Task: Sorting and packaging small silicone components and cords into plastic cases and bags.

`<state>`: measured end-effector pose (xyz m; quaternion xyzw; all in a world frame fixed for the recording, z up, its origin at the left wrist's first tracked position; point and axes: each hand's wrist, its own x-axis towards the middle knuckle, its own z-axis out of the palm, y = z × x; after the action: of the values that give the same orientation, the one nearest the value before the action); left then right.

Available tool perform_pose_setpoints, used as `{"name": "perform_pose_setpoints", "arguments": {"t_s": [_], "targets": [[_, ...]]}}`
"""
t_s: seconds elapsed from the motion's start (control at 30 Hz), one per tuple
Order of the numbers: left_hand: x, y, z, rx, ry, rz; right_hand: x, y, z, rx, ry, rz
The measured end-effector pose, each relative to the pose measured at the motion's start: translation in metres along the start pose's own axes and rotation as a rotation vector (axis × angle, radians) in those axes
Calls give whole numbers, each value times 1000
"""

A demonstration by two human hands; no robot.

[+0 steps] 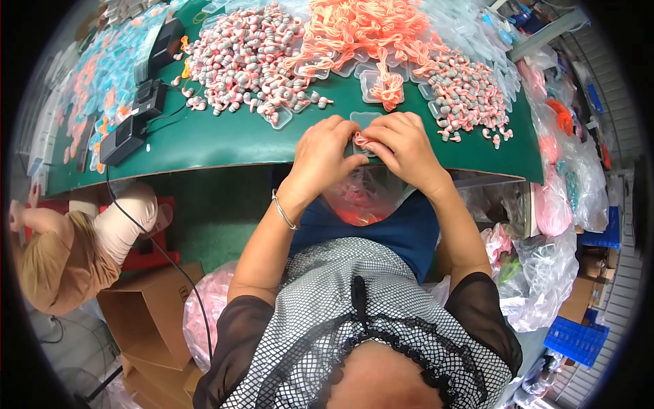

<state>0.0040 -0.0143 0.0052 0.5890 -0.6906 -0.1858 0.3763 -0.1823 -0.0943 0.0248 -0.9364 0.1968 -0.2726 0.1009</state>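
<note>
At the table's front edge, my two hands meet over a small clear plastic case (365, 118). Between the fingertips shows a bundle of coral-pink cord (362, 140), partly covered by the fingers. My right hand (407, 148) pinches this cord with thumb and fingers. My left hand (323, 154) is curled at the case's left side, its thumb pointing toward the case; the fingers hide how it grips. Just beyond lies another coral cord bundle (387, 92) on a clear case.
Grey-and-pink earplugs form a large left pile (245, 54) and a smaller right pile (470, 92) on the green table (231, 140). Coral cords (368, 27) heap between them. Black boxes (122, 140) with a cable stand left. A co-worker (75, 252) sits at far left. A plastic bag (364, 198) hangs below my hands.
</note>
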Motion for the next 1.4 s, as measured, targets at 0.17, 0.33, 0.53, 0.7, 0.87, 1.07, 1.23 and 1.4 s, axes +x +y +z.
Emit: {"name": "perform_pose_setpoints", "arguments": {"t_s": [0.17, 0.33, 0.53, 0.7, 0.87, 1.07, 1.23, 1.4], "targets": [[0, -4, 2, 34, 43, 60, -7, 9, -3, -33, 19, 38], [-1, 0, -1, 7, 23, 19, -6, 3, -5, -67, -16, -18], [-2, -1, 0, 44, 20, 63, 6, 17, -2, -151, 21, 110], [-4, -3, -1, 76, 46, 99, 11, 21, 4, -183, -50, 144], [-5, 1, -2, -58, 70, 34, 6, 23, -2, 124, 20, 229], [-5, -7, 1, 79, 82, 200, -7, 2, -16, 54, -30, -64], [-4, -5, 6, 155, 121, 234, -14, 8, 8, -18, 63, -36], [-9, -16, 8, -23, 161, 259, -11, 4, 10, 71, 21, -12]]}}
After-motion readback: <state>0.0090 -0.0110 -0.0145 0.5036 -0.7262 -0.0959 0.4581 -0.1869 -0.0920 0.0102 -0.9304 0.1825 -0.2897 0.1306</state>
